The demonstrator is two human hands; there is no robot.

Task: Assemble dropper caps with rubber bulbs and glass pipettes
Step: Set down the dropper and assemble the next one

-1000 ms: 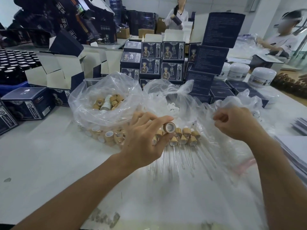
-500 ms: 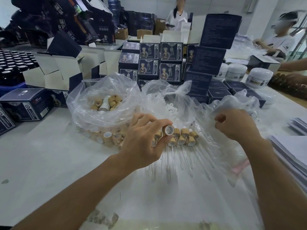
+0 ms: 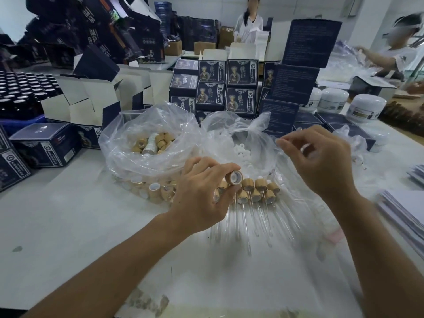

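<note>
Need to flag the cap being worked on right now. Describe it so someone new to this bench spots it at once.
Start at the clear plastic bag of wooden caps left of centre on the white table. Just right of its base, the left hand pinches one tan wooden cap with a white liner. Unlike the finished droppers lying beside it, it is lifted off the table and has no glass pipette.

Open bench (image 3: 68,221) lies near-left and straight in front of the worker. Ahead, the bag of wooden caps (image 3: 146,145) and the bag of white bulbs (image 3: 241,143) block the way, finished droppers (image 3: 257,193) lying just before them. Stacked dark boxes (image 3: 229,88) wall off the back; a paper stack (image 3: 408,210) crowds the right edge.
</note>
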